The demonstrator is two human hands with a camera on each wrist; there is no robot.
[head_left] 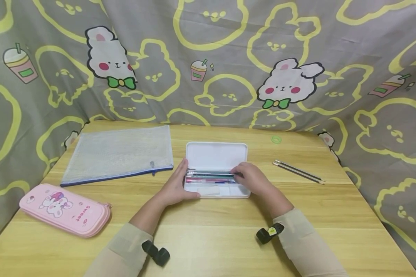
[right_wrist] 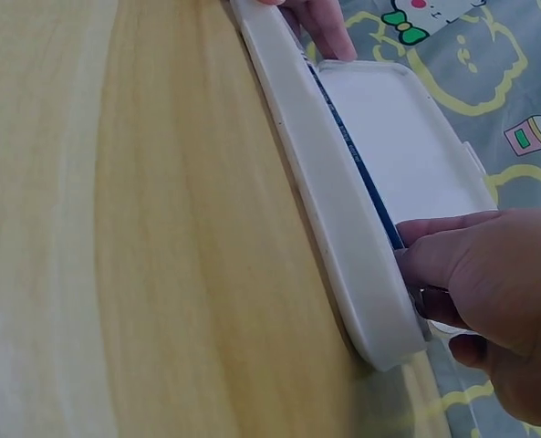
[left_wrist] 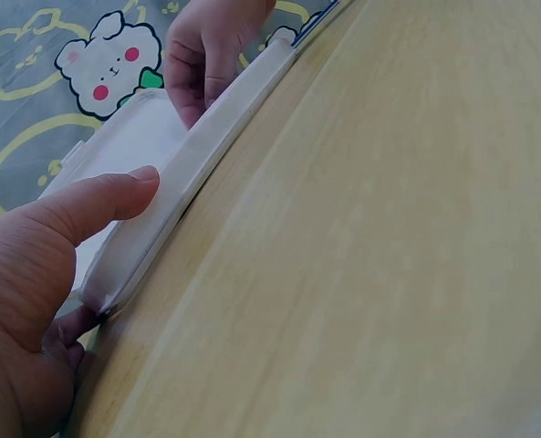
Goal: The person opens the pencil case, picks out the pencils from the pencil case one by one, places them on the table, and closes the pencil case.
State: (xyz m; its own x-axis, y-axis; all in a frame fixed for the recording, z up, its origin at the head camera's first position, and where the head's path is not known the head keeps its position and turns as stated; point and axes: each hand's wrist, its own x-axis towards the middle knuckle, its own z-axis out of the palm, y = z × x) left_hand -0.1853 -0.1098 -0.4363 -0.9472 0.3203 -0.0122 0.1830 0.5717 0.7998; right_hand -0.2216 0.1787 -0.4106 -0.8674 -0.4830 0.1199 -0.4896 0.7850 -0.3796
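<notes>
An open white pencil case (head_left: 216, 154) lies on the table with its lid raised at the back. Several pencils and pens (head_left: 209, 175) lie lengthwise in it, with a white eraser (head_left: 208, 191) in front. My left hand (head_left: 173, 188) grips the case's left end, thumb on the front rim and fingers along the side. At the right end, my right hand (head_left: 253, 179) reaches inside. In the right wrist view its fingers (right_wrist: 443, 260) pinch the end of a dark blue pencil (right_wrist: 361, 169), which runs along the case; the fingertips are partly hidden behind the front wall.
Two dark pencils (head_left: 298, 172) lie on the table to the right, with a green ring (head_left: 276, 139) behind them. To the left are a mesh zip pouch (head_left: 121, 154) with a blue edge and a pink pencil case (head_left: 66, 209). A patterned curtain (head_left: 228, 50) hangs around the table.
</notes>
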